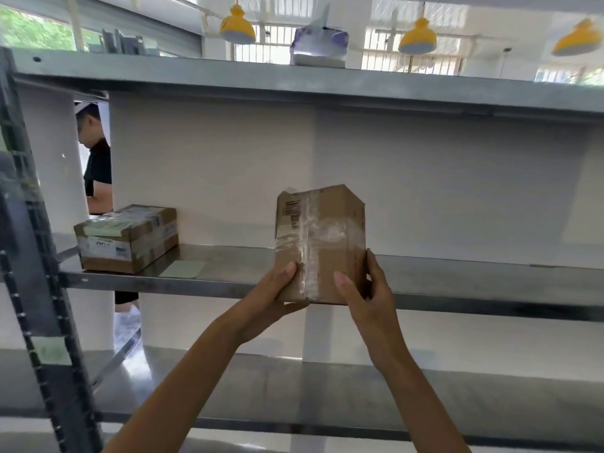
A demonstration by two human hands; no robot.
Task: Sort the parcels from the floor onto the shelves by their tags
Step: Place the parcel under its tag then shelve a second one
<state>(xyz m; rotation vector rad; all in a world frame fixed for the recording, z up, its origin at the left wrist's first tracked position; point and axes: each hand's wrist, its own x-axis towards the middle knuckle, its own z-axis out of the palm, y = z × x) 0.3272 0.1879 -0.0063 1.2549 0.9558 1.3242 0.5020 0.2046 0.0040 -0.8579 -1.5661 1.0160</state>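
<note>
Hands (327,299) around parcel (320,243) (second box (127,238) leftward)

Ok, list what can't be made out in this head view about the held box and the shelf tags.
- Label print on the held box: too small and blurred.
- Box underside: hidden by the left hand and right hand.
- Green tag on the middle shelf: no text legible.
- Taped parcel label: blurred.
</note>
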